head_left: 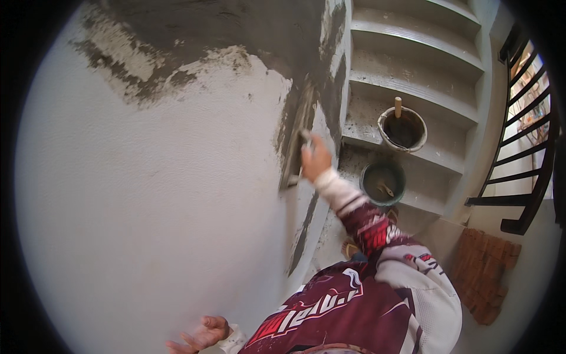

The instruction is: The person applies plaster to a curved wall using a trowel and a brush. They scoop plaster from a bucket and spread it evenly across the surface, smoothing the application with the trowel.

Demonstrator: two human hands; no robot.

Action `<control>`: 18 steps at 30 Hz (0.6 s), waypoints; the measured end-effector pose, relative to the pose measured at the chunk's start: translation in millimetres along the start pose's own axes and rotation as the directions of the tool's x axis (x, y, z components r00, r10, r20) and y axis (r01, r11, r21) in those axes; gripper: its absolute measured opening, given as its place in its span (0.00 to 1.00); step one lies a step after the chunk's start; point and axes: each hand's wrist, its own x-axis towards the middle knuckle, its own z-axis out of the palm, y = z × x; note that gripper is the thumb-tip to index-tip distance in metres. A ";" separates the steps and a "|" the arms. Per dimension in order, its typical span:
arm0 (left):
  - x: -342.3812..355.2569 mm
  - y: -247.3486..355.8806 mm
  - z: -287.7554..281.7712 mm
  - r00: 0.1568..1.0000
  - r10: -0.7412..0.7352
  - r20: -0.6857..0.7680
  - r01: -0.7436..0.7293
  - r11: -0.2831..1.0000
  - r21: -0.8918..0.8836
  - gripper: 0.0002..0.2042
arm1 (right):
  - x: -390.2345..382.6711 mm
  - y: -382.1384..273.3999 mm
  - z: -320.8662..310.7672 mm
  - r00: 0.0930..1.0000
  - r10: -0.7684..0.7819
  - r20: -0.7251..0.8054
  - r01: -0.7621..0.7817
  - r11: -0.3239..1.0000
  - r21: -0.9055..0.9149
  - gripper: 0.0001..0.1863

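While the right hand (316, 158) reaches out to the white painted wall (147, 230), its grip is clamped on the handle of a long, narrow, grey metal trowel (293, 152); trowel lies lengthwise along the wall near the stair-side edge, beside wet-looking dark grey plaster (236, 26); motion blur softens its outline. Handle hold from behind, probably so the palm can press the plate flat; the long side follows the wall's edge, perhaps to cover the strip evenly.

Left hand (203, 335) low by the wall; its fingers stand apart, nothing visible between them; whether it touches the wall, cannot tell; probably held out for balance, clear of the trowel.

On the pale concrete stairs (421, 71), right of the wall, two containers: a round, white-rimmed bucket (394, 146), dark inside, a tan wooden-looking handle (398, 107) upright at its far rim, likely left that way for easy pulling; just below it, a round dark-green bucket (403, 190), with a small pale-handled tool (387, 189) inside, perhaps a brush; both stand near the right arm, presumably for short reaches; well apart, beyond the stairs' foot, a reddish-brown bricklike pile (483, 274).
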 end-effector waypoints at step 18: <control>-29.2 -28.6 0.4 0.997 0.006 0.080 0.001 0.996 -0.084 0.34 | -113.6 65.8 22.7 0.962 0.247 0.117 -0.246 0.969 -0.022 0.22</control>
